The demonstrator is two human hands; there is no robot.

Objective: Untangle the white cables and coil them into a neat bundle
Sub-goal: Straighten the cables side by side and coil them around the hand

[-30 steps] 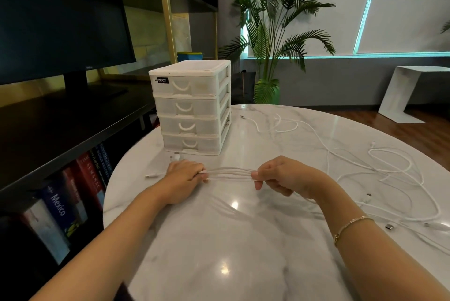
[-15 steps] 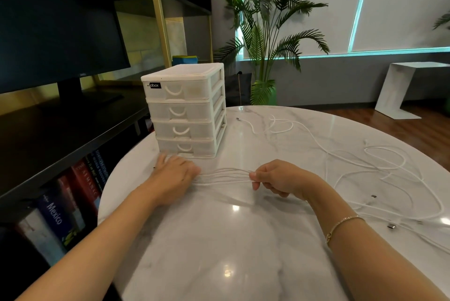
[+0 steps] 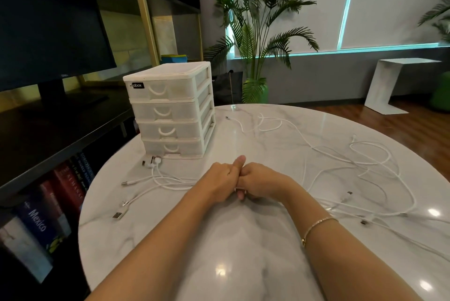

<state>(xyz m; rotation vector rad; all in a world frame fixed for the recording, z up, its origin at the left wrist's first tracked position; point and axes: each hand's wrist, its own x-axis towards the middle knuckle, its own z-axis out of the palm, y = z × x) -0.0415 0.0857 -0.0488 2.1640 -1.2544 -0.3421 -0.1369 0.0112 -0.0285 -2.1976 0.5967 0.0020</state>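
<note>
Several white cables (image 3: 365, 166) lie tangled across the right half of the round marble table (image 3: 243, 252). Their plug ends (image 3: 136, 188) fan out on the left, below the drawer box. My left hand (image 3: 216, 184) and my right hand (image 3: 263, 184) meet at the table's middle, knuckles together, both curled round the gathered strands. The left thumb sticks up. A short white piece of cable shows under the fingers where the hands touch; the rest of the gripped part is hidden.
A white four-drawer plastic box (image 3: 170, 110) stands at the table's back left. A dark shelf with a monitor (image 3: 48, 33) and books (image 3: 36, 218) runs along the left. A potted palm (image 3: 258, 33) stands behind the table. A white side table (image 3: 394, 84) is far right.
My hands, about a hand's width apart with strands stretched between them, have come together. The left hand slid right along the cables, and the plug ends now lie uncovered on the left.
</note>
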